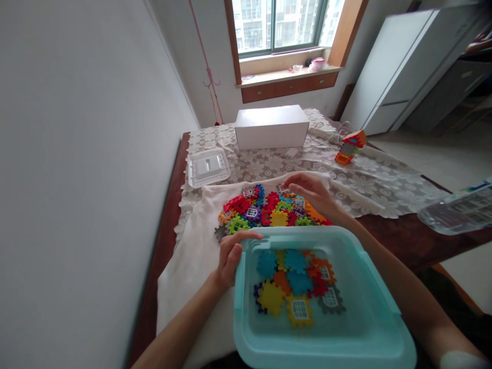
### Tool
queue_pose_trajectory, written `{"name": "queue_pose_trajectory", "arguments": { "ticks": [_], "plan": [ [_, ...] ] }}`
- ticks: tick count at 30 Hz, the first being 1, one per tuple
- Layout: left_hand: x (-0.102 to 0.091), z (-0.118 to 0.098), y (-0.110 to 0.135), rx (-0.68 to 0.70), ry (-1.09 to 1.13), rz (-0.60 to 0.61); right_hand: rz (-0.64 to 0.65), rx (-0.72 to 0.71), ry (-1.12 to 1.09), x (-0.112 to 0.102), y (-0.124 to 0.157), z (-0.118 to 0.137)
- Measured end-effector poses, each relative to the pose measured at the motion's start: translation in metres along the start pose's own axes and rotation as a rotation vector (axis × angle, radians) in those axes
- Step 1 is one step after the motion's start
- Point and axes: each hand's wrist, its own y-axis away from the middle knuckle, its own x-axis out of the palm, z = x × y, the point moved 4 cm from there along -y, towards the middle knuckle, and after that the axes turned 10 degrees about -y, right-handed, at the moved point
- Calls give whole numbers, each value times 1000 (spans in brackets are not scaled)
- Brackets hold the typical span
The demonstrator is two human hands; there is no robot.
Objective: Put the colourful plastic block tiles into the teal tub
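A turquoise plastic bin (361,307) is tilted toward me, close to my body. Several interlocking plastic tiles lie on its bottom, among them a yellow tile (272,298) and a blue tile (300,283). My left hand (232,256) grips the bin's far left corner, fingers over the rim. Beyond the bin, a heap of colourful interlocking tiles (279,219) rests on a white cloth (192,287). Over the heap's far right side, my right hand (309,190) reaches with its fingers loosely curved and apart. Its fingertips are close to a grey window tile; contact is unclear.
A clear lid (209,168) lies at the far left on the lace tablecloth (261,164). At the back stands a white box (272,128). A small built tile structure (350,147) stands far right, and a clear plastic container (457,210) is at the right edge. A wall (77,154) borders the left.
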Motion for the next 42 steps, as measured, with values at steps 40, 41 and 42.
{"name": "queue_pose_trajectory", "arguments": {
  "ticks": [40,41,42],
  "plan": [
    [1,-1,-1,95,14,5,127,84,975,-22,-6,-57],
    [1,-1,-1,92,14,6,126,90,1000,-23,-7,-58],
    [1,0,-1,89,10,4,126,99,1004,-23,-7,-59]
  ]
}}
